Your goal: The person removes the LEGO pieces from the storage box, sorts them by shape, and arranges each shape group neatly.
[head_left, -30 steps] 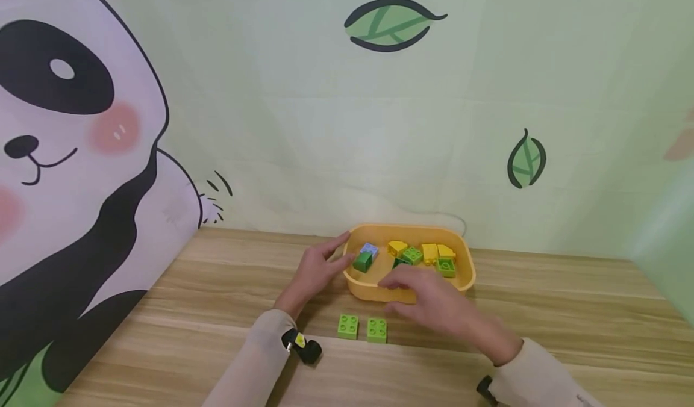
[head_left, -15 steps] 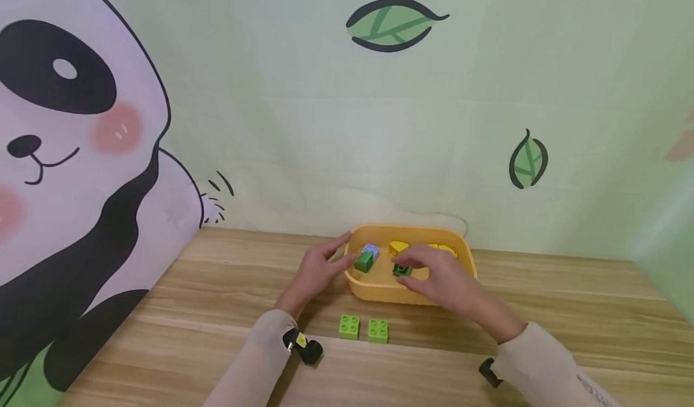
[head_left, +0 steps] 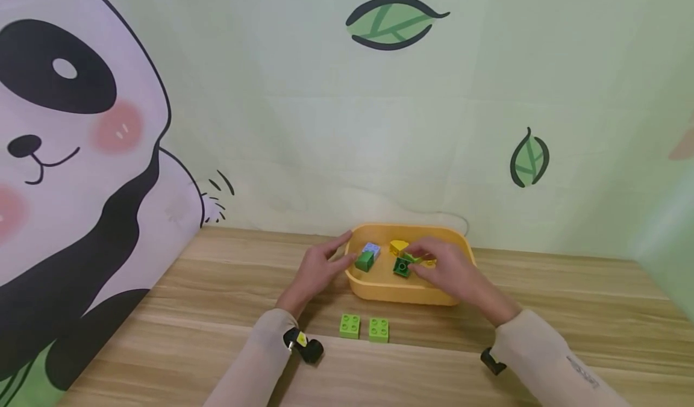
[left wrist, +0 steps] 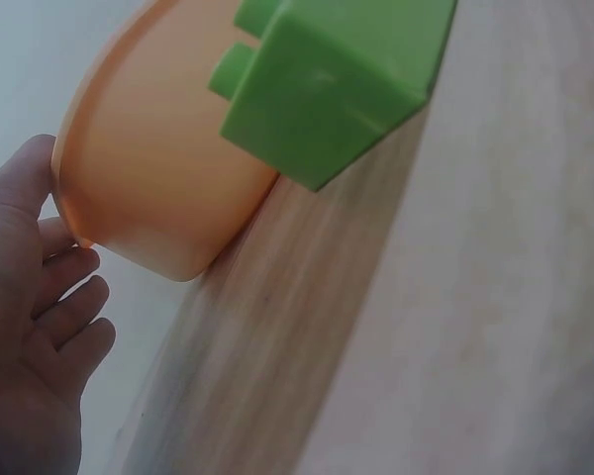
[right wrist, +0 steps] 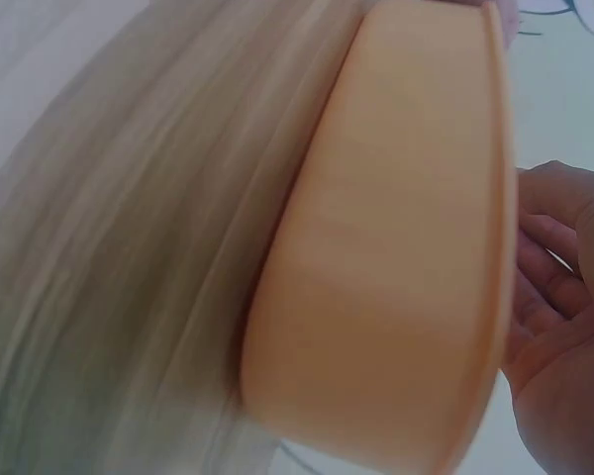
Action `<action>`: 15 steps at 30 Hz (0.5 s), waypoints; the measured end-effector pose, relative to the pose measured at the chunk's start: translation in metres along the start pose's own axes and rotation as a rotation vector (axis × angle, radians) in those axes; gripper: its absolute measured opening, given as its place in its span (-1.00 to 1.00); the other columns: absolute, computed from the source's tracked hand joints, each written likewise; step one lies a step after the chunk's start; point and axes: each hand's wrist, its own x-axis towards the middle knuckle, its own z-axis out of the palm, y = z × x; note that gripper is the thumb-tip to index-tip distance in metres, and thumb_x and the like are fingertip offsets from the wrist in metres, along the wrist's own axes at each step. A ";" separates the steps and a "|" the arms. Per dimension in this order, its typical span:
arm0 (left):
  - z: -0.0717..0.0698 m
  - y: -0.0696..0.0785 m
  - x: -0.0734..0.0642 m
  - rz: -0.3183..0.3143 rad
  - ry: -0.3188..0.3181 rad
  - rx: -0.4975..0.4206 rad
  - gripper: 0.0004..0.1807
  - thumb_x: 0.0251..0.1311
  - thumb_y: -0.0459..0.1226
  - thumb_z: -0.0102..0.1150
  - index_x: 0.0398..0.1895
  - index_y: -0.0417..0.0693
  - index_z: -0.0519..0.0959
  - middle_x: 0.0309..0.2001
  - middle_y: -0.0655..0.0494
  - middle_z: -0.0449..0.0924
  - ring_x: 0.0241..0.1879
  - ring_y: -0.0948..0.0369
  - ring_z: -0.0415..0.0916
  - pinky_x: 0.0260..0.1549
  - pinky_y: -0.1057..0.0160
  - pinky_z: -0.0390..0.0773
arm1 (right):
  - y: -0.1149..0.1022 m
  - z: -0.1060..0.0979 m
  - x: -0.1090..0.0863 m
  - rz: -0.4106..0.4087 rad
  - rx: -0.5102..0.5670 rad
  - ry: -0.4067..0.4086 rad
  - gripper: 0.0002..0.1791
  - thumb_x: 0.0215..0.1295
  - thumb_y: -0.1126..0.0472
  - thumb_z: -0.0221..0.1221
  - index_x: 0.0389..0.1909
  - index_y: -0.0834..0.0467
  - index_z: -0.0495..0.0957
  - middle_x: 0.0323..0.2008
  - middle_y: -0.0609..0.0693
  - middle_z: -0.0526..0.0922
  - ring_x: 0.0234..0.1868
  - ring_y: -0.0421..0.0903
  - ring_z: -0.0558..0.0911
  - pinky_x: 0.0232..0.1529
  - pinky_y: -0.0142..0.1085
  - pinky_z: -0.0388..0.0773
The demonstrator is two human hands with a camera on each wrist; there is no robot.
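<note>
In the head view, my left hand [head_left: 320,270] holds the left end of a yellow-orange plastic bin [head_left: 401,294], thumb at its rim. My right hand [head_left: 447,270] reaches over the bin's near wall, thumb and forefinger around a light green toy brick [head_left: 414,258], which they partly hide. Beside the thumb lies a dark green brick [head_left: 402,267], its hollow underside up. Another dark green brick [head_left: 364,261] leans by a lavender brick [head_left: 372,249] at the left end. A yellow brick [head_left: 398,247] sits near the back wall. In the right wrist view, the bin wall hides my fingertips.
Two light green bricks [head_left: 349,326] stand side by side on the wooden table [head_left: 233,310], in front of the bin. One light green brick [left wrist: 337,89] looms large in the left wrist view. Behind the bin hangs a printed cloth [head_left: 303,124].
My right hand has moved from the bin's near rim into the bin, over the dark green brick and then to the light green one. My left hand stays at the left end.
</note>
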 end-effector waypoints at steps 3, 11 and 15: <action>0.000 0.001 0.000 0.001 0.001 -0.001 -0.39 0.44 -0.14 0.37 0.51 -0.02 0.50 0.48 0.02 0.44 0.50 -0.07 0.32 0.49 -0.16 0.29 | 0.007 0.001 0.002 -0.005 -0.002 0.007 -0.71 0.35 0.44 0.38 0.06 0.35 0.67 0.01 0.24 0.73 0.03 0.22 0.73 0.08 0.13 0.72; 0.000 0.004 -0.001 -0.006 -0.006 -0.006 -0.39 0.43 -0.19 0.38 0.51 -0.03 0.50 0.49 0.03 0.43 0.51 -0.05 0.31 0.50 -0.12 0.28 | 0.024 0.003 0.007 0.042 -0.043 -0.001 -0.72 0.36 0.44 0.36 0.07 0.37 0.66 0.00 0.23 0.73 0.03 0.20 0.72 0.07 0.07 0.74; 0.000 0.004 -0.002 -0.010 -0.004 -0.005 -0.39 0.42 -0.19 0.38 0.51 -0.02 0.50 0.49 0.03 0.43 0.51 -0.04 0.31 0.50 -0.10 0.29 | 0.028 0.003 0.010 0.072 -0.068 -0.022 -0.70 0.39 0.40 0.35 0.10 0.36 0.66 0.03 0.23 0.73 0.05 0.19 0.71 0.10 0.08 0.71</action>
